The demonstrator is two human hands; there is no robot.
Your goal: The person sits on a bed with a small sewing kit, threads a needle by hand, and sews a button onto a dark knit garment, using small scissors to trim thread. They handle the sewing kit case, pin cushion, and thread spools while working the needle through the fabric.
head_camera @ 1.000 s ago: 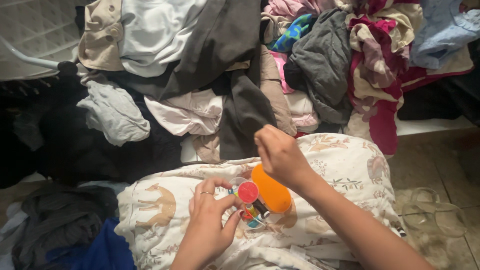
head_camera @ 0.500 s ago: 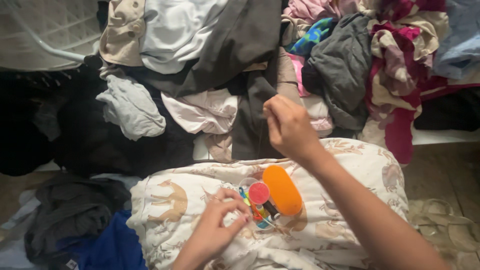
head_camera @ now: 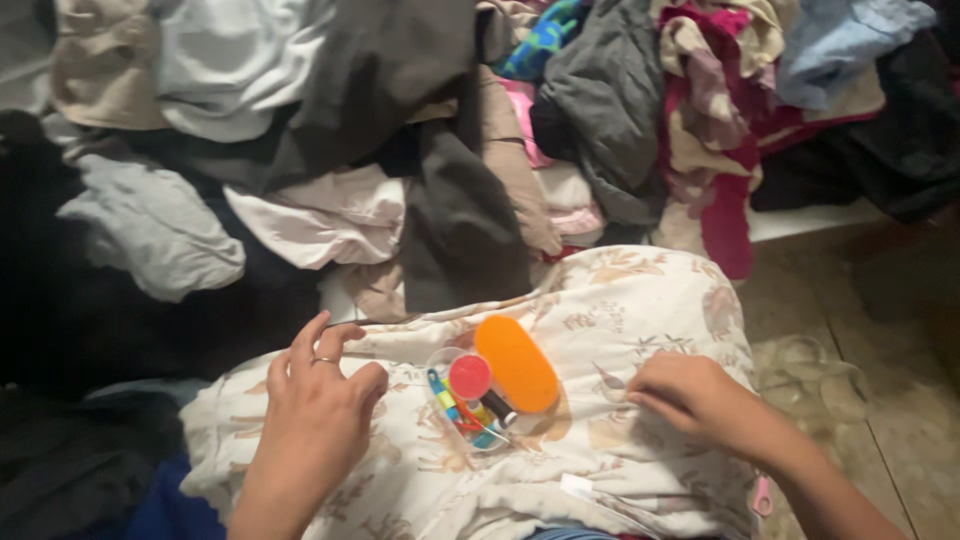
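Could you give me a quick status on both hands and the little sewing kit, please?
Left hand open, fingers spread, beside the sewing kit. Right hand pinched on the printed fabric. Kit open, orange lid alongside. Nothing blocking.

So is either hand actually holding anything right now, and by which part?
Hard to tell. The left hand hovers with fingers spread beside the open sewing kit, gripping nothing visible. The right hand is pinched against the printed fabric; whether it holds anything cannot be told.
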